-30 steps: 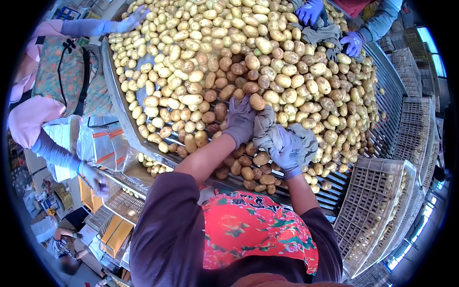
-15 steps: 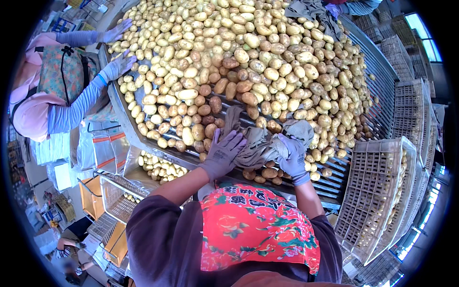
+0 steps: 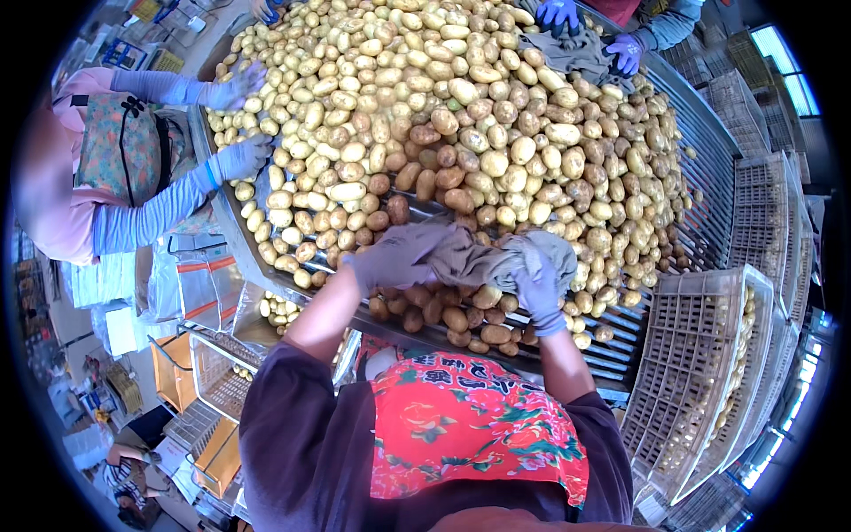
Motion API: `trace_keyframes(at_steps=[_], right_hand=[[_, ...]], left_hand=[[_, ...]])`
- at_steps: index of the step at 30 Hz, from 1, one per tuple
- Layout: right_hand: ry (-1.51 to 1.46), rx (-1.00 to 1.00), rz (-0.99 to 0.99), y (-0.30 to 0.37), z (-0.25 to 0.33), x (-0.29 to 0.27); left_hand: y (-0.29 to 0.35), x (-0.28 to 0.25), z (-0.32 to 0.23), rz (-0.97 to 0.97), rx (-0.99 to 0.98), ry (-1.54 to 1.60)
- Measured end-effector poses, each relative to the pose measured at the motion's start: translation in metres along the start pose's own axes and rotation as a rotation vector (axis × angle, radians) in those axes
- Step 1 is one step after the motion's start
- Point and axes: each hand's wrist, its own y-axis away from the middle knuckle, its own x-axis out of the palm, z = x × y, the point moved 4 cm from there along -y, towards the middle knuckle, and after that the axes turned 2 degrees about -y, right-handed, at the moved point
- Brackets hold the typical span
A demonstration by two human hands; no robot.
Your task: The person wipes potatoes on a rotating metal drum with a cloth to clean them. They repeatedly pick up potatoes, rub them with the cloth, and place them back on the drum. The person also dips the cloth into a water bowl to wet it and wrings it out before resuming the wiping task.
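A grey cloth (image 3: 474, 264), bunched and twisted, stretches between my two gloved hands just over the potatoes. My left hand (image 3: 390, 257) is closed around its left end, with the fingers partly hidden in the folds. At the other end my right hand (image 3: 539, 294) grips the cloth from the near side. Brownish potatoes (image 3: 456, 319) lie below the cloth, close to the front edge of the slatted metal table (image 3: 620, 341). Beyond my hands rises a large heap of yellow and brown potatoes (image 3: 381, 97).
Plastic crates (image 3: 687, 355) stand at the right, some holding potatoes. A co-worker's gloved hands (image 3: 239, 160) are at the heap's left side. At the far side, another person's purple-gloved hand (image 3: 628, 53) is beside a dark cloth (image 3: 572, 55). An open crate (image 3: 213, 377) sits at lower left.
My left hand, spread out before, has moved slightly left and closed on the cloth. The cloth is now drawn out between both hands. Far-side purple gloves have come further into view.
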Motion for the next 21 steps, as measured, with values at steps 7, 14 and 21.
trace_keyframes(at_steps=[7,14,21], right_hand=[[0.892,-0.26,0.12,-0.022,-0.003,0.022],[0.948,-0.278,0.124,-0.023,0.002,0.022],[0.977,-0.33,0.099,-0.025,0.005,0.024]], left_hand=[[-0.082,-0.049,0.074,-0.233,-0.45,-0.309],[-0.128,-0.058,0.07,0.358,-0.771,-0.43],[-0.114,-0.02,0.076,0.131,-0.554,-0.273]])
